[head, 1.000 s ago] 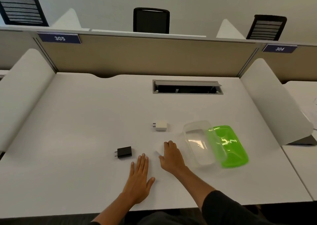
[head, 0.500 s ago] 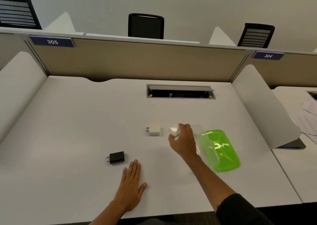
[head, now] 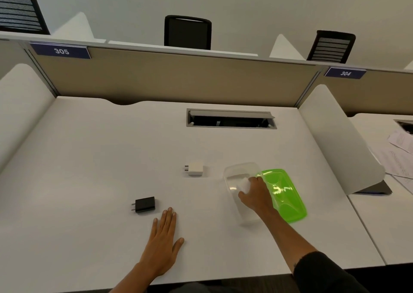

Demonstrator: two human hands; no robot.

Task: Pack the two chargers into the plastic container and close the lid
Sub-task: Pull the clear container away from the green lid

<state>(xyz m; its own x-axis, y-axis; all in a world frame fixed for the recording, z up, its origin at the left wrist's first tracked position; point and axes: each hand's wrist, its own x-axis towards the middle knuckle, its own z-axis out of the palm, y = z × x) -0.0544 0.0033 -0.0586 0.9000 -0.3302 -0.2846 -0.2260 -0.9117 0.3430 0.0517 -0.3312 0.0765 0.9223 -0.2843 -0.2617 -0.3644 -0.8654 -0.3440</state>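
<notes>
A clear plastic container (head: 240,187) sits open on the white bench (head: 111,158), toward its right side and nearer the front edge than the back. Its bright green lid (head: 283,197) lies flat beside it on the right, touching or overlapping its edge. The right hand (head: 257,196) reaches over the container with something small and white (head: 244,184) in its fingers; the fingers look curled around it, though whether they are gripping firmly cannot be told. What the white thing is cannot be told either; it may be paper or a wipe. A second ago this hand lay flat on the bench just left of the container, and half a second ago it was lifted with the white thing near the container's far end. Now it is lowered into the container's mouth.

Both chargers are still outside. The white charger (head: 195,169) lies just left of the container, prongs pointing left. The black charger (head: 144,204) lies further left and closer to the front edge, prongs also pointing left. The left hand (head: 162,240) rests flat on the bench, fingers together and holding nothing, just right of the black charger; it has barely moved.

So packing has probably not begun: the hand seems to be preparing the container, and both chargers and the lid remain to be handled.

Beyond the bench stand a beige divider and black chairs.
</notes>
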